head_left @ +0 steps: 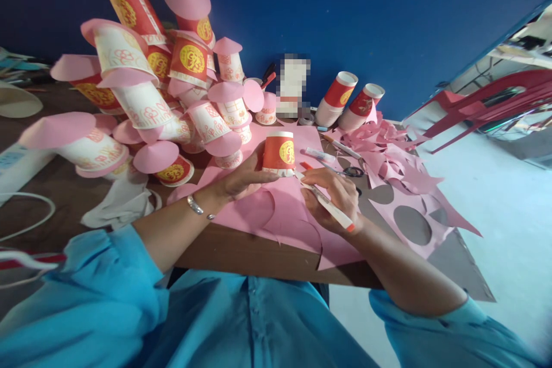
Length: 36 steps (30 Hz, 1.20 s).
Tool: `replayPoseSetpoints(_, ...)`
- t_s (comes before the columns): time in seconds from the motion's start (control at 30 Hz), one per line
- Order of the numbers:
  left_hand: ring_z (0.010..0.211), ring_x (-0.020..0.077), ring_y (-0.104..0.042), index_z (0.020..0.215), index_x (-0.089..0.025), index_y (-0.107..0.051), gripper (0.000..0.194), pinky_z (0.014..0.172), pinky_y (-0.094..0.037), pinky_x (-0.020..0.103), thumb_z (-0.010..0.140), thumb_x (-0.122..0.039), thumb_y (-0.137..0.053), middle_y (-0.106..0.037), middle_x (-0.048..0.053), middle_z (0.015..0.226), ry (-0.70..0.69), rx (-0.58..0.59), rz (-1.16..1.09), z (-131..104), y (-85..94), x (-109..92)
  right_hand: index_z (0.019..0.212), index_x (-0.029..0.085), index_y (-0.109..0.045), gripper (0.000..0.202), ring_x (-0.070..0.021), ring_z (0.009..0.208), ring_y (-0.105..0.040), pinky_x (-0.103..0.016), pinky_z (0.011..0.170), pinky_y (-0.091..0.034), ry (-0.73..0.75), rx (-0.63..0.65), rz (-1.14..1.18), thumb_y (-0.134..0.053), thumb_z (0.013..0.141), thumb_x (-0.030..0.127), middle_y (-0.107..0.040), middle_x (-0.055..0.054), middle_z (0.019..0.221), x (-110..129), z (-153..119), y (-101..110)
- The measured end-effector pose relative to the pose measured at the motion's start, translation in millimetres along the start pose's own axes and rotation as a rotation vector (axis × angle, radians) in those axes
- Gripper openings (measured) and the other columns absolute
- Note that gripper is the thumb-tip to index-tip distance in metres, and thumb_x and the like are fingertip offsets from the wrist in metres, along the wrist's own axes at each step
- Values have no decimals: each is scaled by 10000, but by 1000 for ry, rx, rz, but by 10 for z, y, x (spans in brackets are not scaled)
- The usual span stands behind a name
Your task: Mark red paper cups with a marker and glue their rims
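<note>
My left hand (246, 178) is closed around a red paper cup (276, 152) with a gold round emblem and a white band along its lower edge. The cup is held upside down above the pink paper. In my right hand (334, 195) is a white marker pen (330, 207) with an orange end; its tip meets or nearly meets the cup's white band. Pink paper sheets (245, 213) lie under both hands. A capped marker (319, 155) and black-handled scissors (352, 172) rest just beyond my right hand.
Several cups with pink cone roofs (138, 103) are piled at the left. Two cup stacks (337, 99) stand by the blue wall (371, 11). Cut pink scraps (388, 155) cover the table's right side. A red plastic chair (487, 98) is beyond. A white cloth (116, 204) lies left.
</note>
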<state>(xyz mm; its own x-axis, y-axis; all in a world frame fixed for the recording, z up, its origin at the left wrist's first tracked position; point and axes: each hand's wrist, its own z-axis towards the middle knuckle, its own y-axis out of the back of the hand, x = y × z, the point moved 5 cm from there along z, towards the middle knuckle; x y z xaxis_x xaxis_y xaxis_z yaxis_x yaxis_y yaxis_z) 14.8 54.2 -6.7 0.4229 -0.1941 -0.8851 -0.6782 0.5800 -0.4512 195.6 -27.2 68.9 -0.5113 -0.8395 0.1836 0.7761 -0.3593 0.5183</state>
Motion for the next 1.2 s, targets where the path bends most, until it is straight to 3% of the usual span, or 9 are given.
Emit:
replayPoseSetpoints(0.17,1216,276,-645,1569,-366,-536,898,1061,-497,455,781,-284,-960,-697,58,1279,11,-10,60,-2,29,12,1121,252,-649,123,-190,766,-813,-308,667,-680,0,17,13,-642,1032,167,-800,-22,891,5,-10,-3)
replayPoseSetpoints(0.4,1226,302,-654,1481,-332,-582,787,1085,-489,500,790,-316,-957,-702,71,1302,20,26,50,-13,17,14,1110,242,-639,153,-174,732,-789,-282,630,-639,21,51,58,-636,1014,123,-782,-7,854,22,9,-31)
replayPoseSetpoints(0.67,1172,279,-667,1457,-325,-591,767,1031,-505,454,784,-289,-958,-716,59,1250,20,7,76,-27,-28,-37,1123,240,-642,185,-176,709,-775,-287,621,-621,23,67,78,-649,994,108,-780,-6,855,17,-1,-48)
replayPoseSetpoints(1.2,1212,290,-673,1438,-300,-579,753,1073,-502,482,792,-317,-966,-711,79,1287,35,18,60,-21,7,21,1087,230,-636,126,-167,697,-771,-275,595,-605,13,88,54,-636,1018,125,-788,-18,856,10,-4,-72)
